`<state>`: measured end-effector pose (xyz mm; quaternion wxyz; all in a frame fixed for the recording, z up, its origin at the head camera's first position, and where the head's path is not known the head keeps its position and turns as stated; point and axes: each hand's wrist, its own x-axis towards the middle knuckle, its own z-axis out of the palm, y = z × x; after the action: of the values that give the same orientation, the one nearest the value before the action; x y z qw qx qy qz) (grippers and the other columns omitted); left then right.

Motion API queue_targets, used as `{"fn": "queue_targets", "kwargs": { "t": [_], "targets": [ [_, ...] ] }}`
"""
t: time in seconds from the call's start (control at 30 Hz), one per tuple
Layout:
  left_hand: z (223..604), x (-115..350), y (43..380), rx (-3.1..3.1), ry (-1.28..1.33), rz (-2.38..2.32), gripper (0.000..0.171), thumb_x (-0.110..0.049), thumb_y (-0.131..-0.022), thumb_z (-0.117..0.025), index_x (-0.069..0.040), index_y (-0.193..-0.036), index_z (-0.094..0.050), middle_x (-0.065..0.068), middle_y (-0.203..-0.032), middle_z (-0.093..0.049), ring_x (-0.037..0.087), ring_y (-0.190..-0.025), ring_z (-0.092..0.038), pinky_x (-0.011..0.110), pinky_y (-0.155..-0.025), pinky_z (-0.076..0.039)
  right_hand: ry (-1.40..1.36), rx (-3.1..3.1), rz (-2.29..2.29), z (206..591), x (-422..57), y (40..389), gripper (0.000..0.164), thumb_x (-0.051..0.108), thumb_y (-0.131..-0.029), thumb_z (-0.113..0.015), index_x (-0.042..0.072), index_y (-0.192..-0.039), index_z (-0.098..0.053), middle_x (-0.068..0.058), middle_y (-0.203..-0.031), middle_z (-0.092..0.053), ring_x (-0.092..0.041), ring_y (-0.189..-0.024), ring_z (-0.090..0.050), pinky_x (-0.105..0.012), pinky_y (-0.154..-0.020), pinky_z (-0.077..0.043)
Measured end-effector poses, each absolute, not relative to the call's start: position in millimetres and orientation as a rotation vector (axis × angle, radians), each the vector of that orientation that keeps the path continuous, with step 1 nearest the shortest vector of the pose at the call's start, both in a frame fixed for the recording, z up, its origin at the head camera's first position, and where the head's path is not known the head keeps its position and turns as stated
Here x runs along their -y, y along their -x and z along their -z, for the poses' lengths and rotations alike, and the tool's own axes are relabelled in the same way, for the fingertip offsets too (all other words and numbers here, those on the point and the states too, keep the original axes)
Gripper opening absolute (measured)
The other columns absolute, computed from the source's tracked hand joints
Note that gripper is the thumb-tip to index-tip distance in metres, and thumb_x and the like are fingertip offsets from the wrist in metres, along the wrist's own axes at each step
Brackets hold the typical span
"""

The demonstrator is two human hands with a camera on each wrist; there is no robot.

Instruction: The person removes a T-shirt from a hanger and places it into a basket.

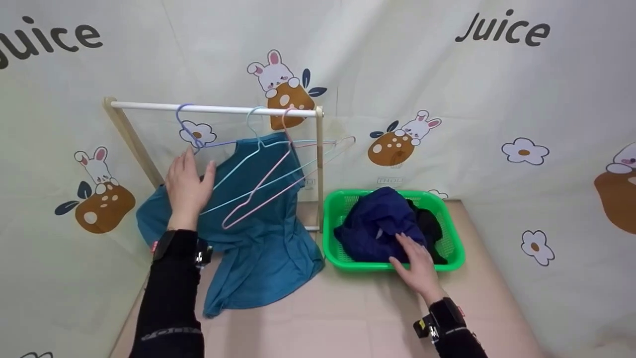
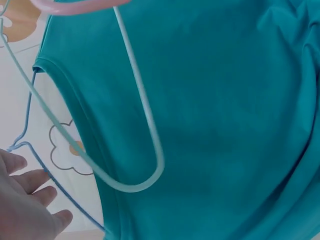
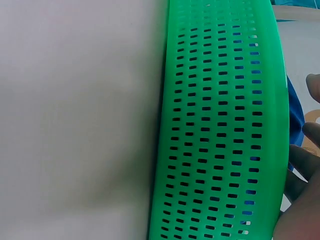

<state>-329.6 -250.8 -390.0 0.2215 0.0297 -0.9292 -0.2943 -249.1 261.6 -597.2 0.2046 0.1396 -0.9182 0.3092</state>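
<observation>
Rack [image 1: 213,108]: its white rail runs left to right above and ahead of my left hand, carrying three wire hangers.
Teal shirt [image 1: 263,233]: it hangs on the rail's left part, its hem trailing onto the floor; its shoulder lies just under my left palm.
Green basket [image 1: 449,219]: it sits on the floor right of the rack, its near rim just under my right hand.
Navy garment [image 1: 377,223]: heaped in the basket, directly ahead of my right fingers.
Left hand [image 1: 188,186]: fingers straight and spread, flat against the teal shirt beside the blue hanger [image 1: 191,134].
Right hand [image 1: 417,263]: nearer the basket; fingers extended, resting on the navy garment, not curled round it.
</observation>
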Motion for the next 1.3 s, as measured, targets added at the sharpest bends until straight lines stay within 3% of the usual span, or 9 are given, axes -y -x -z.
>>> {"fn": "queue_targets", "kwargs": {
  "t": [0.2,0.37,0.47,0.7,0.9,1.13,1.3],
  "targets": [
    [391,248,329,2.534,-0.135,0.857,0.072,-0.05,-0.102,-0.041,-0.004,-0.155,-0.025,0.026,-0.151,-0.033,0.042,-0.138,-0.029,0.058,-0.113,-0.018,-0.423,2.525,-0.858,598,-262,248,0.061,0.025,-0.087,-0.075,0.002,-0.14,-0.054,-0.022,-0.14,-0.053,-0.042,-0.129,-0.048,-0.062,-0.104,-0.031],
    [384,240,331,2.425,-0.19,0.996,0.063,-0.047,-0.102,-0.044,-0.004,-0.149,-0.041,0.024,-0.133,-0.046,0.037,-0.124,-0.039,0.054,-0.103,-0.03,-0.418,2.53,-0.869,596,-264,247,0.06,0.024,-0.087,-0.074,0.002,-0.14,-0.054,-0.023,-0.14,-0.053,-0.043,-0.128,-0.048,-0.064,-0.104,-0.03],
    [379,235,331,2.374,-0.228,1.056,0.059,-0.047,-0.102,-0.044,-0.004,-0.143,-0.05,0.022,-0.123,-0.049,0.035,-0.118,-0.04,0.052,-0.099,-0.028,-0.412,2.541,-0.882,596,-265,247,0.06,0.024,-0.088,-0.074,0.001,-0.14,-0.053,-0.022,-0.141,-0.052,-0.043,-0.128,-0.048,-0.065,-0.105,-0.028],
    [365,224,325,2.266,-0.274,1.023,0.058,-0.049,-0.101,-0.048,-0.007,-0.141,-0.053,0.018,-0.123,-0.047,0.032,-0.117,-0.036,0.047,-0.099,-0.024,-0.409,2.558,-0.909,597,-265,247,0.061,0.024,-0.089,-0.073,0.002,-0.142,-0.052,-0.022,-0.142,-0.051,-0.043,-0.129,-0.047,-0.063,-0.106,-0.028],
    [360,223,321,2.105,-0.27,0.959,0.049,-0.045,-0.102,-0.05,-0.007,-0.129,-0.063,0.017,-0.115,-0.05,0.03,-0.112,-0.039,0.045,-0.097,-0.024,-0.401,2.553,-0.897,597,-264,246,0.061,0.025,-0.089,-0.073,0.003,-0.142,-0.052,-0.021,-0.142,-0.051,-0.042,-0.128,-0.048,-0.063,-0.106,-0.027],
    [375,231,311,2.029,-0.433,0.988,0.044,-0.042,-0.103,-0.049,-0.004,-0.107,-0.071,0.015,-0.105,-0.055,0.031,-0.106,-0.044,0.045,-0.097,-0.024,-0.393,2.562,-0.914,598,-263,245,0.061,0.026,-0.089,-0.073,0.003,-0.142,-0.052,-0.021,-0.143,-0.051,-0.042,-0.129,-0.047,-0.064,-0.107,-0.026],
    [394,239,299,1.995,-0.496,1.064,0.043,-0.042,-0.101,-0.053,-0.003,-0.104,-0.073,0.014,-0.102,-0.054,0.028,-0.106,-0.044,0.044,-0.098,-0.023,-0.393,2.551,-0.935,597,-262,244,0.061,0.024,-0.089,-0.073,0.003,-0.142,-0.051,-0.021,-0.143,-0.05,-0.042,-0.13,-0.046,-0.063,-0.107,-0.026]
  ]
}}
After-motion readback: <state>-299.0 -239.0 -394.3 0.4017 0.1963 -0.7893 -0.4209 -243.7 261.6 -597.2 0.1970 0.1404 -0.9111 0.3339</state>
